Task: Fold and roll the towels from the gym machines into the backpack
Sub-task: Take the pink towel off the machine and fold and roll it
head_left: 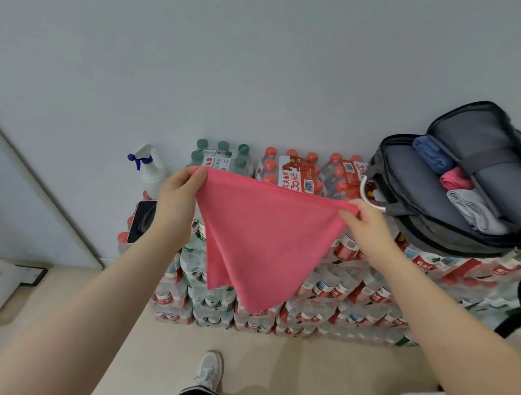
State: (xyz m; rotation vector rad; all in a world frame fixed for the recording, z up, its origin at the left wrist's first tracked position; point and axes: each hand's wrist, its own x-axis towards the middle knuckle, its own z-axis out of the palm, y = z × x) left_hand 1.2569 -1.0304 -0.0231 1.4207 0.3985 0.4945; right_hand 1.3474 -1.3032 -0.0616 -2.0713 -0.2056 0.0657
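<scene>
So the pink towel (259, 243) is up in the air right now, stretched between both hands in front of the stacked packs of bottled water (308, 292). The left hand (178, 198) has its grip pinched on the top left corner, thumb over the edge, and the right hand (365, 226) pinches the top right corner the same way. The top edge runs fairly taut between them, slanting a bit lower on the right, and the rest of the cloth hangs down to a point with a loose fold along its left side.

The grey backpack (419, 231) lies open on top of the water packs, off to the right. Inside its main compartment sit three rolled towels in a row: a blue one (431, 154) farthest back, a pink one (455, 178) in the middle, and a pale grey one (475, 212) nearest.

On the left, a white spray bottle (152, 169) with a blue trigger stands on the packs by the wall, and a dark phone (142, 220) lies just below it. A white sneaker (210, 370) shows down on the beige floor.
</scene>
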